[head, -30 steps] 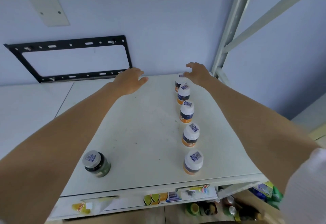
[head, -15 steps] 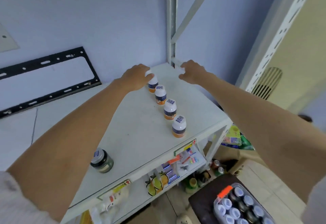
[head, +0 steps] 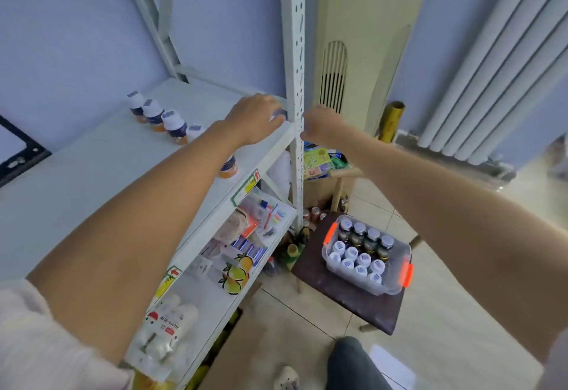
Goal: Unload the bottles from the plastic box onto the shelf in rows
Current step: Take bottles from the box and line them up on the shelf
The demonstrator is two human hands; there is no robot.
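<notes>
Both hands hang empty with fingers loosely apart: the left hand (head: 256,119) above the top shelf (head: 92,174) corner, the right hand (head: 322,128) just past the upright post (head: 295,82). The plastic box (head: 367,259) of bottles (head: 359,254) sits well below them on a dark stool (head: 347,294), and a row of white-capped bottles (head: 163,122) stands behind the left forearm
</notes>
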